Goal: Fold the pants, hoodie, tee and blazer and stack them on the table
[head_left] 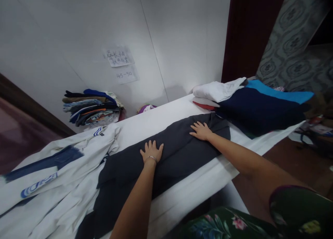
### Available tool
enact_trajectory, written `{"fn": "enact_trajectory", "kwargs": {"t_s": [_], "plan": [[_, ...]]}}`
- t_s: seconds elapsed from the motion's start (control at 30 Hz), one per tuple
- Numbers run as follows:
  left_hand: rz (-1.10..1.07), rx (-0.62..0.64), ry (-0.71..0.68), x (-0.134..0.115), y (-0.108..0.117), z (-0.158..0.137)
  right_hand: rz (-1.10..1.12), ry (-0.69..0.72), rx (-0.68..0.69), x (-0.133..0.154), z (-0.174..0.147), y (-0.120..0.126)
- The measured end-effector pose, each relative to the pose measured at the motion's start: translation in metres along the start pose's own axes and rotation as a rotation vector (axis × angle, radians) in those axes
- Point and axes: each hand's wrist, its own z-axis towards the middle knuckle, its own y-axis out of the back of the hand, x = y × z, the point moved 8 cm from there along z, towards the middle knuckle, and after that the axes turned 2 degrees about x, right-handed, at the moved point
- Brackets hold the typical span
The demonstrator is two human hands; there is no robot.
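Note:
A dark grey garment, folded into a long strip, lies across the white table; its exact kind I cannot make out. My left hand rests flat on its middle with fingers spread, a bracelet at the wrist. Farther right, my right hand presses on the same cloth near its right end, fingers apart. Neither hand grips anything. Against the garment's left end lies a loose white garment with blue lettering and a dark blue patch.
A tall stack of folded clothes stands at the back left by the wall. Folded clothes in navy, bright blue and white are piled on the table's right end. Paper notes hang on the wall. A purple and white item shows behind the table's edge.

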Motion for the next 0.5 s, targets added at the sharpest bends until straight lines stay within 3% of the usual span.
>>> {"fn": "enact_trajectory", "kwargs": {"t_s": [0.17, 0.27, 0.4, 0.5], "plan": [[0.000, -0.007, 0.000, 0.000, 0.002, -0.001, 0.075, 0.031, -0.061, 0.001, -0.005, 0.003], [0.000, -0.004, -0.002, -0.001, 0.003, -0.002, 0.140, 0.096, -0.216, -0.007, -0.022, 0.020], [0.005, -0.010, -0.002, -0.001, 0.001, -0.001, 0.202, 0.045, -0.532, -0.057, -0.048, 0.050], [-0.002, -0.022, -0.013, -0.002, 0.001, 0.000, 0.244, -0.067, -0.578, -0.103, -0.054, 0.055]]}}
